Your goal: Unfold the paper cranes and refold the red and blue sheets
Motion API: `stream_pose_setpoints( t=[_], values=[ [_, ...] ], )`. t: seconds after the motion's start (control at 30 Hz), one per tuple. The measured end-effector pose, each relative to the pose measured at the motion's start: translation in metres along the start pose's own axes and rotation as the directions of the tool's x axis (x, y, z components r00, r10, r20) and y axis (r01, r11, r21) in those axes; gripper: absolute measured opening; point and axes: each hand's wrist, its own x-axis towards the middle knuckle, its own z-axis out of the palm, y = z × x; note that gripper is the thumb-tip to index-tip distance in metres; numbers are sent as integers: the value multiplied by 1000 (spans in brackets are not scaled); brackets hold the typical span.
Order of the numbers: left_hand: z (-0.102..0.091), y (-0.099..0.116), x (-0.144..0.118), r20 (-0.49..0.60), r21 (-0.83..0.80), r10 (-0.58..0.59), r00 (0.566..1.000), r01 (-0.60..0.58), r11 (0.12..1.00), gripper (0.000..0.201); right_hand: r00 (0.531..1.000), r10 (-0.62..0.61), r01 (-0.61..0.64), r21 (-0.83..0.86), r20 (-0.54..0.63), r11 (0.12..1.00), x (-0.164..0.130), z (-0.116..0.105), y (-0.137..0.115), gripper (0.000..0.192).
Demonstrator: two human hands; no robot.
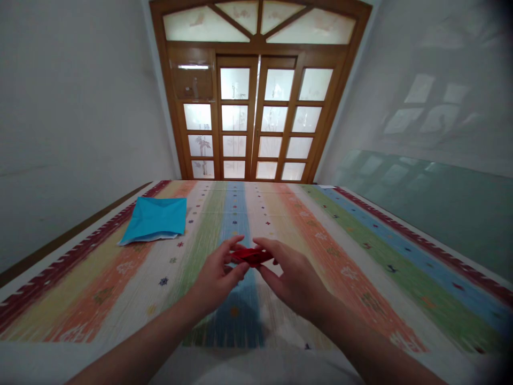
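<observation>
A small folded red piece (pixel 253 256), which looks like paper, is held just above the table between both hands. My left hand (pixel 218 271) grips its left end, with the thumb below and the fingers behind. On the other end, my right hand (pixel 290 272) closes with the thumb underneath and the fingers over the top. The fingertips cover both ends of the red piece, so its full shape is hidden. Beneath the hands lies a striped tablecloth (pixel 234 331).
To the left on the cloth lies a flat blue sheet or packet (pixel 157 218) with a white lower edge. A wooden door with glass panes (pixel 256 117) stands beyond the table's far edge. Walls rise on both sides, and a greenish glass panel (pixel 420 208) leans at the right.
</observation>
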Motion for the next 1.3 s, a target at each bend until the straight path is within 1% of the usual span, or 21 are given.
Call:
stream_pose_setpoints(
  t=[0.07,0.13,0.23,0.33,0.47,0.57,0.87,0.97,1.0,1.07,1.1,1.17,1.23,1.3],
  values=[
    [-3,-1,-4,16,-87,-11,1000,12,996,42,999,-12,13,46,-40,999,-4,13,-2,51],
    [-6,-2,-7,4,-121,-21,1000,21,992,32,997,2,6,110,-74,994,-8,22,1,52],
    [-8,-3,-8,-9,-146,-24,1000,22,989,29,995,52,-34,201,-88,979,-13,27,8,54],
    [-8,-4,-8,-1,-151,-26,1000,26,988,30,990,91,-64,236,-107,970,-17,24,11,47],
    [-5,-5,-9,-13,-119,-47,999,45,992,32,989,103,-73,259,-102,963,-21,19,11,30],
    [-3,-5,-11,-12,-90,-29,1000,28,996,33,989,127,-101,287,-73,952,-22,20,10,24],
    [-5,-6,-13,1,33,19,1000,-19,999,36,976,217,-197,364,-15,910,-22,28,9,21],
    [-6,-4,-14,-6,143,48,999,-47,989,34,963,268,-246,412,5,877,-21,30,8,23],
    [-7,-3,-15,-20,203,86,996,-80,976,33,956,294,-273,424,17,863,-21,31,7,22],
    [-8,-2,-15,-38,362,225,974,-196,911,31,939,341,-325,435,44,840,-20,32,7,21],
    [-9,-2,-14,-24,450,312,950,-268,852,28,933,356,-344,434,57,833,-20,33,6,20],
    [-11,-2,-13,50,593,453,890,-391,704,21,927,365,-365,420,83,831,-20,33,6,17],
    [-13,-2,-12,121,666,517,847,-456,591,14,928,359,-369,398,101,840,-19,34,4,14],
    [-14,-2,-11,157,696,532,832,-475,538,13,928,358,-371,372,107,851,-19,34,3,12]
  ],
)
